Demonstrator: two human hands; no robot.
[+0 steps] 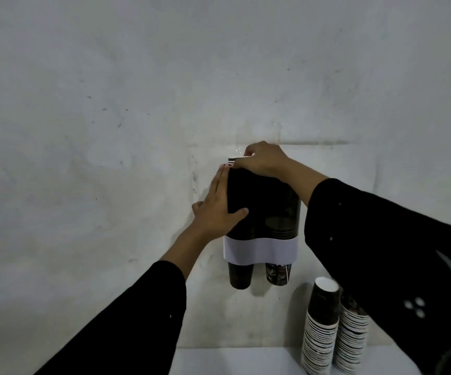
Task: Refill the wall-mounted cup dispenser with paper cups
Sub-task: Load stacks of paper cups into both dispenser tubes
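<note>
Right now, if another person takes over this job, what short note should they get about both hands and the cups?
Left hand: flat against the dispenser, steadying its left side.
Right hand: on top, its grip on the cup rims at the left tube's opening.
Done: a cup shows at each bottom outlet.
Left: seat these cups; two spare stacks wait on the white table.

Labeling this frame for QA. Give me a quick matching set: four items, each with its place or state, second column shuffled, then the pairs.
Items:
1. left hand
2. right hand
3. spare stacks
4. white band

Places/states:
A. wraps the dispenser's lower part
B. flat against the dispenser's left side
C. stand on the table, lower right
D. on the cup rims at the dispenser's top

Pairs: 1-B, 2-D, 3-C, 4-A
</note>
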